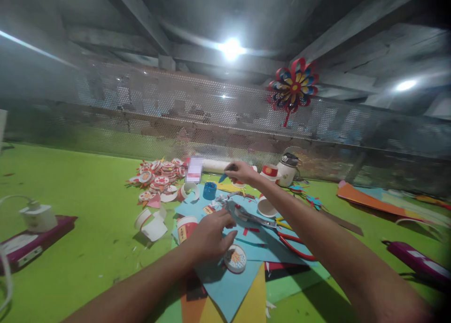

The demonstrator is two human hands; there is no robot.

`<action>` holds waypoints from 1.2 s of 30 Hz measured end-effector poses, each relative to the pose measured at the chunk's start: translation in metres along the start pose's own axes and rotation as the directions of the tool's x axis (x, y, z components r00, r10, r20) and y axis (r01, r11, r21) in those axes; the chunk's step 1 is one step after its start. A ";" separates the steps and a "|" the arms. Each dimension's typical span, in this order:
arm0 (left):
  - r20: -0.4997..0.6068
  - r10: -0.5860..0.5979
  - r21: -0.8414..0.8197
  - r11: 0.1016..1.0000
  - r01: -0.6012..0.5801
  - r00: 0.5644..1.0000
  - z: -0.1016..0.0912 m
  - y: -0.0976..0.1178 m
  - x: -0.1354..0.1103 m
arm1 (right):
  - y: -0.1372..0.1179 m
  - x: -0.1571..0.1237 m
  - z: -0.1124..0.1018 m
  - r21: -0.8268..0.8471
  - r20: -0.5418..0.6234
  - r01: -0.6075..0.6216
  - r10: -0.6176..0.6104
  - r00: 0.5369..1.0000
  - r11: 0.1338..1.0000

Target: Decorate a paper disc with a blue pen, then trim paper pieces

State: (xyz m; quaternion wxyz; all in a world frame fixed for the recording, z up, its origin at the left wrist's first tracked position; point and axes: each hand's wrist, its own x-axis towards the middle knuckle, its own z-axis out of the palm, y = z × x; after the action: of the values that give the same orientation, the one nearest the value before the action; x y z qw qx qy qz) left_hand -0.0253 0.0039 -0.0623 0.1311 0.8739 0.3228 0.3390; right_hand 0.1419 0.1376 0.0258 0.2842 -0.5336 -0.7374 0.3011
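My right hand (241,173) reaches over the far part of the paper, its fingers pinched on a slim blue marker-like object (223,177). Left of it stands a small blue round container (209,190). My left hand (213,236) hovers low over the blue paper (229,285), fingers loosely bent and apart from the thumb, with nothing visible in it. Just below its thumb lies a white round disc (235,258) with an orange and blue drawing. Beside my left wrist is a red and white paper cup (186,226). Red-handled scissors (296,248) lie under my right forearm.
Decorated discs (162,177) are heaped at the back left, near cut cup pieces (151,224). A white bottle (287,170) stands at the back right. Purple power strips (38,243) lie at both sides. A paper pinwheel flower (295,88) hangs on the mesh screen (211,116).
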 end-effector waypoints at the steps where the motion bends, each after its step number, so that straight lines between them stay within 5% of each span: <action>1: 0.004 0.001 0.000 1.000 -0.001 1.000 -0.001 0.001 0.000 | -0.001 -0.002 -0.001 0.036 -0.022 0.009 -0.008 1.000 0.999; 7: 0.062 0.015 -0.021 1.000 -0.013 0.998 -0.005 0.005 -0.001 | 0.006 -0.027 -0.004 0.306 -0.180 0.043 0.013 0.984 0.951; 14: 0.184 -0.016 -0.092 0.995 0.033 0.983 -0.018 0.000 0.002 | 0.031 -0.089 -0.012 0.636 -0.306 0.088 0.146 0.941 0.767; 20: 0.513 -0.071 -0.061 0.991 0.118 0.856 -0.035 -0.003 0.003 | 0.036 -0.140 -0.010 0.790 -0.289 0.111 0.206 0.935 0.603; 24: 0.572 -0.088 -0.066 0.986 0.153 0.816 -0.032 -0.006 0.003 | 0.035 -0.156 -0.002 0.833 -0.225 0.081 0.202 0.953 0.547; 29: 0.559 -0.104 -0.150 0.963 0.223 0.822 -0.025 -0.012 0.001 | 0.039 -0.165 0.014 0.830 -0.199 0.058 0.197 0.960 0.555; 36: 0.575 -0.125 -0.194 0.940 0.283 0.809 -0.022 -0.012 0.002 | 0.045 -0.177 0.028 0.556 -0.303 0.185 -0.010 0.953 0.810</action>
State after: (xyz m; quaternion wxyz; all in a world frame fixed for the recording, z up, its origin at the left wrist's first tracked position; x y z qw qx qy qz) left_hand -0.0448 0.0139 -0.0502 0.3726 0.8679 0.3143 0.0958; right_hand 0.1964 -0.0251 -0.0441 0.5512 -0.4206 -0.5889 0.4153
